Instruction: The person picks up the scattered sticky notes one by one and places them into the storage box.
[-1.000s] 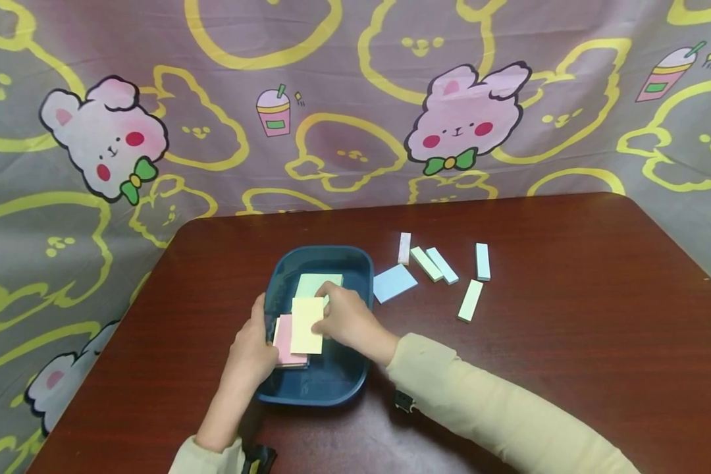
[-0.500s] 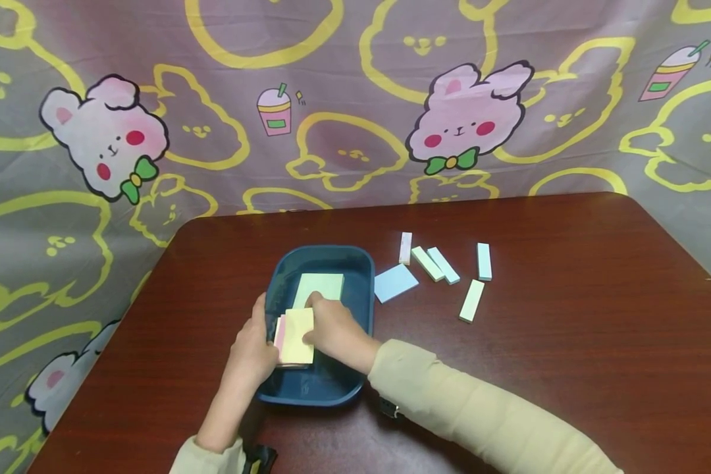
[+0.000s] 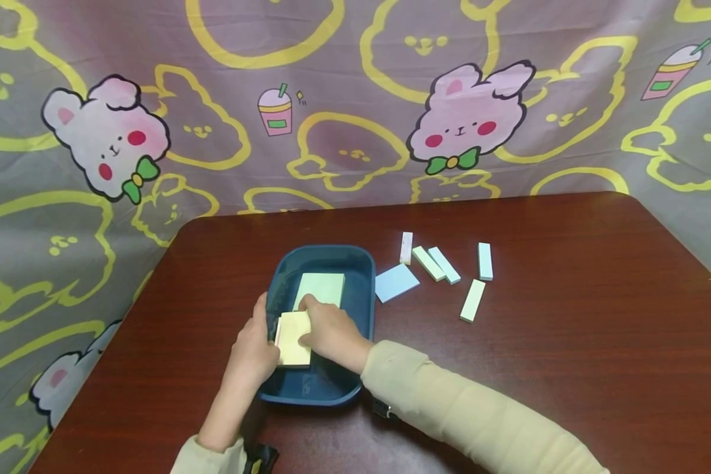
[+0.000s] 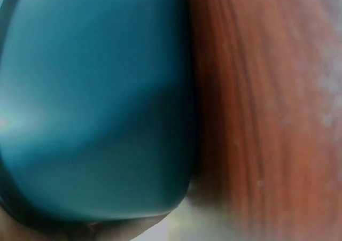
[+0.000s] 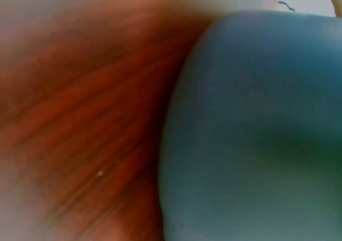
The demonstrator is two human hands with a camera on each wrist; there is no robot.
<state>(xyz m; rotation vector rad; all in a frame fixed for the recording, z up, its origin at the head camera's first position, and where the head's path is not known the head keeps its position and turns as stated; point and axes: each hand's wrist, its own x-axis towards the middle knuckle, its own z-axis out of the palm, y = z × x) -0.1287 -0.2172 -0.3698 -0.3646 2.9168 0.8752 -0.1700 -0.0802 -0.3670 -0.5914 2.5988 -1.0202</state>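
A dark blue plastic tray (image 3: 332,382) stands on the table in the head view. My left hand (image 3: 251,345) grips its left wall, thumb inside and fingers along the outside. Inside the tray, my right hand (image 3: 334,336) pinches a yellow sticky note pad (image 3: 294,339) by its right side, on top of a stack. Only a thin pale edge of the pads beneath shows at the left. Behind the stack lies a pale green sticky note pad (image 3: 322,286), partly covered by the right hand. Both wrist views show mostly the tray's outer wall (image 4: 96,102).
A blue sticky note pad (image 3: 397,283) lies against the tray's right side. Several narrow note strips are scattered farther right, among them a pale green one (image 3: 472,301) and a light blue one (image 3: 485,261). A patterned curtain (image 3: 343,85) hangs behind the brown table (image 3: 569,329).
The right hand has moved left and slightly down with the yellow sticky note pad, which now covers the pink pad on the stack. The left hand has stayed at the tray's wall.
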